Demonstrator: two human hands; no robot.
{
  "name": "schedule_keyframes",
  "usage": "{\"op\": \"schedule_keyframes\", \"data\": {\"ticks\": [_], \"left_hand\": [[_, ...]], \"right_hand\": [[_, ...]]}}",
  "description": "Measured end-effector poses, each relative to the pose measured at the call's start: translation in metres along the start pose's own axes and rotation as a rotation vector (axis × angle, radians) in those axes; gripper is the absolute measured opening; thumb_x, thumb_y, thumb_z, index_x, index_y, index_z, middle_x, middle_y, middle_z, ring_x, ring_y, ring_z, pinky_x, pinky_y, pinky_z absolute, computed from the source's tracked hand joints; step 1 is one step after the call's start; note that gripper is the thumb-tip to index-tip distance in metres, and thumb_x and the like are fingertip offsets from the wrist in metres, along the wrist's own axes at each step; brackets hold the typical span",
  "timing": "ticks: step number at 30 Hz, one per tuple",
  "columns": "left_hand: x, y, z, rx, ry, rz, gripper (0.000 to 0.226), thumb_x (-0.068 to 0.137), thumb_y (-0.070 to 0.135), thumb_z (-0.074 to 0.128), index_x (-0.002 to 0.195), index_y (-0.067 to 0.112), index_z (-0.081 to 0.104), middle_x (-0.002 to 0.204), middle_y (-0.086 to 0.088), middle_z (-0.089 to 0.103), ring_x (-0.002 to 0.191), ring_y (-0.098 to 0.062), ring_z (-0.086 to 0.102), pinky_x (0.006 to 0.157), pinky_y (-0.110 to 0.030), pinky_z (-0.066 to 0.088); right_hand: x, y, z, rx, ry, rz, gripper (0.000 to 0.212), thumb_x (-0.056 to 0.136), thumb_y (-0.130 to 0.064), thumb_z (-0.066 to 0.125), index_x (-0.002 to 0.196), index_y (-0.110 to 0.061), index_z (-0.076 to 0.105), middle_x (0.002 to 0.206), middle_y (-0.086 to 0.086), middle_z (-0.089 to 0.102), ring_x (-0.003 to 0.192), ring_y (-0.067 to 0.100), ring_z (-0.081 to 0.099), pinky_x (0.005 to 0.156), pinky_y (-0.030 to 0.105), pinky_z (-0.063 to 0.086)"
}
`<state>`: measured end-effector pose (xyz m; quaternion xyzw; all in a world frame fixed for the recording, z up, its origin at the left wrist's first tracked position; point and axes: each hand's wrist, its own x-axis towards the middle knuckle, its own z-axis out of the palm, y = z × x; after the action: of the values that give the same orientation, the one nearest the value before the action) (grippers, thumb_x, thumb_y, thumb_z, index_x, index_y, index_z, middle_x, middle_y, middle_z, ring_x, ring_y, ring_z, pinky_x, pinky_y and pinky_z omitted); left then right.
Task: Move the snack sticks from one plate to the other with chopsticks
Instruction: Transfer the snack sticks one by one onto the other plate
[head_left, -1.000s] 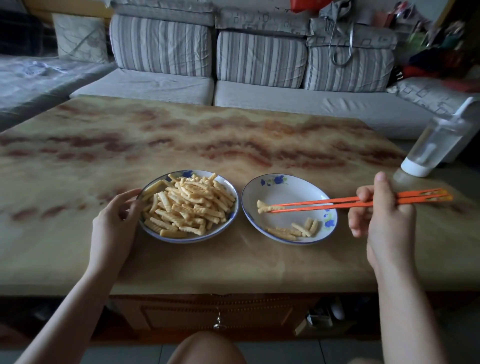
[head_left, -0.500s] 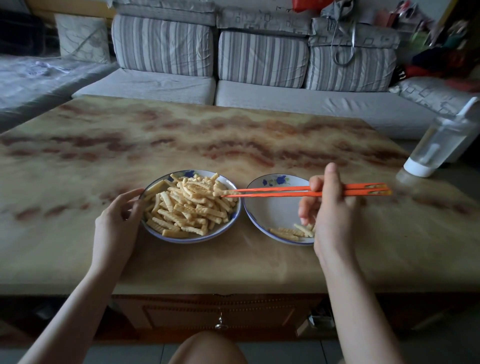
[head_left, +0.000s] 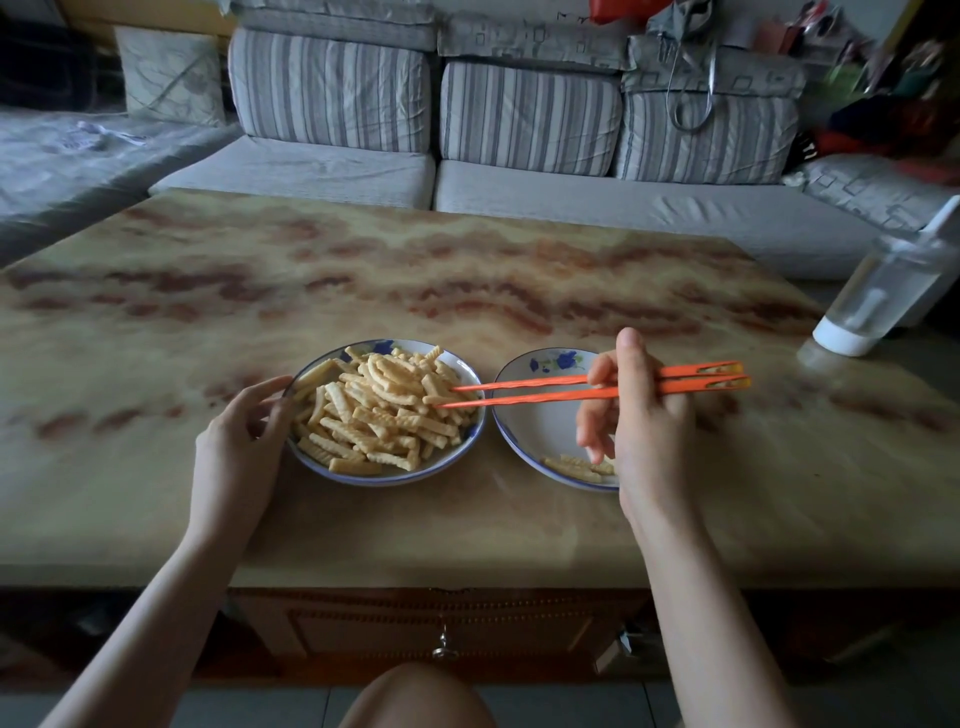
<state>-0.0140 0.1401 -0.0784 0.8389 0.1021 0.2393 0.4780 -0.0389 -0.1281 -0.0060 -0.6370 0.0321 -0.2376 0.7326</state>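
Observation:
A white plate with a blue rim (head_left: 332, 470) holds a heap of yellow ridged snack sticks (head_left: 379, 410). To its right stands a second flowered plate (head_left: 540, 364) with a few snack sticks (head_left: 576, 467) at its near edge. My right hand (head_left: 644, 431) grips a pair of orange chopsticks (head_left: 524, 392) above the right plate. Their tips reach into the right side of the heap, spread slightly apart around a stick. My left hand (head_left: 239, 447) holds the left plate's rim with thumb and fingertips.
Both plates sit on a marbled tan table (head_left: 467, 286) near its front edge. A clear water bottle with a white base (head_left: 878, 296) stands at the table's right edge. A striped grey sofa (head_left: 519, 130) runs behind the table. My knee (head_left: 415, 696) shows below.
My right hand has carried the chopsticks from the right plate leftward to the heap. Their tips have gone into the pile and parted. My left hand stays on the left plate's rim.

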Motion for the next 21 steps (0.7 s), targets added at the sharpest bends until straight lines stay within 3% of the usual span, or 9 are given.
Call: {"op": "schedule_keyframes", "data": {"ticks": [11, 16, 21], "left_hand": [[0.002, -0.002, 0.001, 0.001, 0.006, 0.000, 0.029, 0.093, 0.019, 0.056, 0.121, 0.019, 0.066, 0.097, 0.000, 0.066, 0.089, -0.011, 0.058, 0.076, -0.025, 0.038], [0.002, -0.003, 0.001, 0.002, 0.003, -0.005, 0.029, 0.094, 0.020, 0.056, 0.121, 0.021, 0.065, 0.094, 0.003, 0.065, 0.089, -0.009, 0.058, 0.068, -0.012, 0.038], [0.002, -0.004, 0.001, -0.009, 0.002, -0.006, 0.029, 0.094, 0.018, 0.055, 0.121, 0.021, 0.065, 0.098, 0.001, 0.065, 0.090, -0.013, 0.059, 0.077, -0.027, 0.039]], "right_hand": [[0.004, -0.013, -0.028, -0.002, 0.017, -0.037, 0.042, 0.102, -0.028, 0.039, 0.066, -0.009, 0.049, 0.033, 0.003, 0.042, 0.025, 0.013, 0.034, 0.033, 0.012, 0.023], [0.017, -0.023, -0.066, -0.044, 0.082, -0.071, 0.041, 0.101, -0.027, 0.040, 0.063, -0.014, 0.046, 0.042, -0.006, 0.047, 0.027, 0.010, 0.037, 0.032, 0.012, 0.020], [0.024, -0.022, -0.095, -0.140, 0.049, -0.011, 0.042, 0.101, -0.028, 0.040, 0.063, -0.012, 0.044, 0.044, -0.003, 0.043, 0.026, 0.010, 0.035, 0.032, 0.013, 0.016]]}}
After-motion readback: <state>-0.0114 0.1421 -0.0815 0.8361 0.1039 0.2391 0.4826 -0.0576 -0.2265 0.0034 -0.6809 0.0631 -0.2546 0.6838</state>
